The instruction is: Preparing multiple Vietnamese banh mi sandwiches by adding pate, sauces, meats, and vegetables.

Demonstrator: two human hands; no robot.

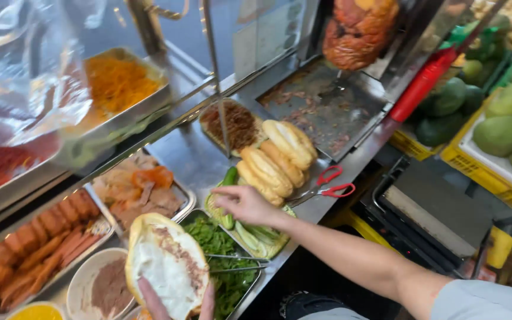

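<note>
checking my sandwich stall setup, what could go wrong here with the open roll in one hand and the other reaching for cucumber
The left hand holds the split roll only from below, so its filling could tip out. The right hand reaches across the tongs on the herb tray and may knock them. The red scissors lie near the counter edge.

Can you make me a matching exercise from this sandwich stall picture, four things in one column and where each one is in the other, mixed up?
Things:
1. split bread roll
2. red-handled scissors
3. metal tongs
4. cucumber pieces

Places:
A. lying across the tray of green herbs
B. held open in the left hand
C. under the fingertips of the right hand
D. on the steel counter, right of the stacked whole rolls

Pairs: 1-B, 2-D, 3-A, 4-C
</note>
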